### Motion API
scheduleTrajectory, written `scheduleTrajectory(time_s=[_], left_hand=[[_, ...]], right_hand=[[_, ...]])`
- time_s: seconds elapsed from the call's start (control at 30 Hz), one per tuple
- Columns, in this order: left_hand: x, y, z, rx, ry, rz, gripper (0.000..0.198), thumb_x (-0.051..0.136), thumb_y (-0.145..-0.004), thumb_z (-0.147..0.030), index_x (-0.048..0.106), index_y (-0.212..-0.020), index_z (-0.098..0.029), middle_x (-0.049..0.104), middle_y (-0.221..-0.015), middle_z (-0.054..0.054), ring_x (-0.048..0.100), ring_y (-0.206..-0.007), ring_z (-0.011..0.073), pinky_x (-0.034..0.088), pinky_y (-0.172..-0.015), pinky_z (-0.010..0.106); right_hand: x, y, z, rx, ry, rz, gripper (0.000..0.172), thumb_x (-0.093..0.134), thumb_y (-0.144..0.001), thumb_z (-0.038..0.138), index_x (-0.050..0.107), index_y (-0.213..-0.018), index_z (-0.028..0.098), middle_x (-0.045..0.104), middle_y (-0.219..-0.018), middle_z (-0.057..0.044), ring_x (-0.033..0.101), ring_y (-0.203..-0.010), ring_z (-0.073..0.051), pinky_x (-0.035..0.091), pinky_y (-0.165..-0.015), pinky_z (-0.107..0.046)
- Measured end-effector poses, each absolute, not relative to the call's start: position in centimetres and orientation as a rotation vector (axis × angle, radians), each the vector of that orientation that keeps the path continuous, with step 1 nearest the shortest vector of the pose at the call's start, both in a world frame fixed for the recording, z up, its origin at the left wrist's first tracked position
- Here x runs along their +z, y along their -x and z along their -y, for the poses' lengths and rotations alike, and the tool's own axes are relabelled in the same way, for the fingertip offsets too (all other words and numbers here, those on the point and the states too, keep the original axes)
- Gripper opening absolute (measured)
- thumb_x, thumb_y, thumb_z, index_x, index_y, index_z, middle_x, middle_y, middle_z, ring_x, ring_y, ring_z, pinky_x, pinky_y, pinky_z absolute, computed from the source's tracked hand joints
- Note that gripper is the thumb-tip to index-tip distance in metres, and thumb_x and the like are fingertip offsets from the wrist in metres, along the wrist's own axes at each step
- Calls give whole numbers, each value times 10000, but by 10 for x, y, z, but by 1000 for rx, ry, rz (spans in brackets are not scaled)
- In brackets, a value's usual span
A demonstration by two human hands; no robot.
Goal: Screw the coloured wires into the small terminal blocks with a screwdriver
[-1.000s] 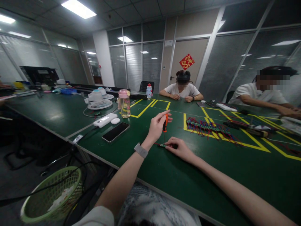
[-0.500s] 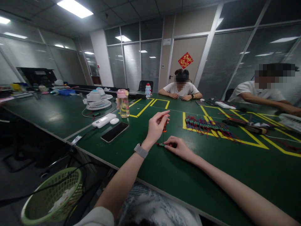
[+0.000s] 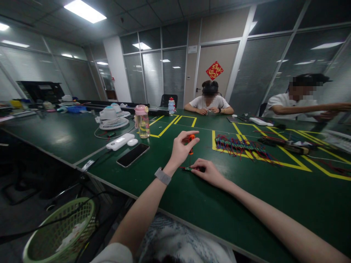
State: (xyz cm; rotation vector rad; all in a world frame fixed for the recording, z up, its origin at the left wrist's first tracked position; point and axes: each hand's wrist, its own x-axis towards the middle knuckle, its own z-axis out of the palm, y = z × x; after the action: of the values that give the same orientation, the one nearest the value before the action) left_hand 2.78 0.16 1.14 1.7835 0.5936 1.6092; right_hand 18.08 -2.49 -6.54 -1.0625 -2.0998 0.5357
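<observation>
My left hand (image 3: 181, 148) is around the orange handle of a small screwdriver (image 3: 191, 149), thumb and index finger loosely parted beside it. The screwdriver stands upright, its thin shaft reaching down to a small green circuit board (image 3: 188, 168) with red wire at its left end. Pinched against the green table, the board's right end is under the fingertips of my right hand (image 3: 207, 171). A dark and red part shows below the right palm, mostly hidden. The screwdriver's tip is too small to make out.
Left of my hands lie a phone (image 3: 133, 155), a white power strip (image 3: 120, 141) and a pink-lidded bottle (image 3: 142, 122). Rows of wired boards (image 3: 241, 145) lie right, inside yellow tape. Two people sit across the table. A green basket (image 3: 59, 230) stands below the edge.
My left thumb and fingers have spread apart around the handle, showing more of it. My right hand stays on the board. The person at right has raised an arm.
</observation>
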Motion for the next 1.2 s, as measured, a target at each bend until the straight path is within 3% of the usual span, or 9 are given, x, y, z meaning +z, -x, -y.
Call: scheduleTrajectory(time_s=[0.2,0.37,0.47,0.63,0.73,0.83,1.0,1.1,1.2], left_hand=[[13,-27,-2,1528,-1721,-489,320,451,-900,-320,617,-1150,-209,607,-1099,80,610,-909,160,503,-786,294],[12,-28,-3,1546,-1721,-535,294,572,-831,-328,638,-1079,-184,628,-935,54,600,-751,122,509,-688,254],[13,-25,-2,1630,-1817,-653,218,614,-804,-320,684,-967,-194,599,-943,49,576,-833,130,483,-722,228],[13,-26,-3,1492,-1682,-486,320,426,-905,-281,603,-1159,-201,589,-1088,80,606,-885,151,519,-746,275],[10,-29,-4,1485,-1641,-477,345,525,-859,-277,577,-1186,-180,619,-986,68,619,-797,139,533,-724,285],[10,-29,-3,1604,-1751,-613,286,642,-783,-297,659,-1048,-191,588,-946,49,591,-815,131,513,-704,234],[11,-28,-3,1568,-1719,-534,293,503,-879,-330,633,-1110,-207,568,-1075,73,613,-832,127,520,-734,254],[11,-29,-4,1493,-1676,-468,330,494,-883,-324,588,-1171,-192,616,-951,55,622,-738,116,531,-690,259],[12,-28,-3,1557,-1750,-570,279,578,-833,-311,643,-1075,-188,596,-870,32,592,-728,106,509,-652,217]], right_hand=[[-64,-181,26,550,1064,2101,162,598,-806,244,724,-863,161,597,-774,-46,539,-652,-130,433,-595,-258],[-63,-181,26,552,1058,2101,165,599,-809,258,724,-860,164,603,-776,-45,542,-651,-130,442,-604,-261],[-62,-181,27,543,1063,2102,167,604,-806,262,727,-857,161,606,-774,-49,544,-652,-133,444,-608,-265],[-64,-181,26,537,1065,2110,171,596,-810,256,725,-873,163,604,-776,-49,542,-651,-131,437,-595,-258],[-66,-182,25,520,1068,2117,165,598,-809,248,721,-872,160,602,-769,-45,536,-646,-128,429,-591,-253],[-66,-182,24,514,1073,2124,163,599,-808,238,722,-877,157,601,-774,-46,534,-646,-127,425,-595,-253],[-65,-182,25,509,1077,2127,163,595,-809,221,726,-881,155,596,-773,-48,535,-651,-130,426,-601,-255],[-64,-181,25,513,1074,2121,162,596,-809,223,725,-879,156,595,-776,-48,536,-651,-129,426,-598,-253],[-64,-181,26,523,1070,2119,163,595,-810,229,725,-877,156,595,-778,-48,542,-655,-130,431,-604,-254]])
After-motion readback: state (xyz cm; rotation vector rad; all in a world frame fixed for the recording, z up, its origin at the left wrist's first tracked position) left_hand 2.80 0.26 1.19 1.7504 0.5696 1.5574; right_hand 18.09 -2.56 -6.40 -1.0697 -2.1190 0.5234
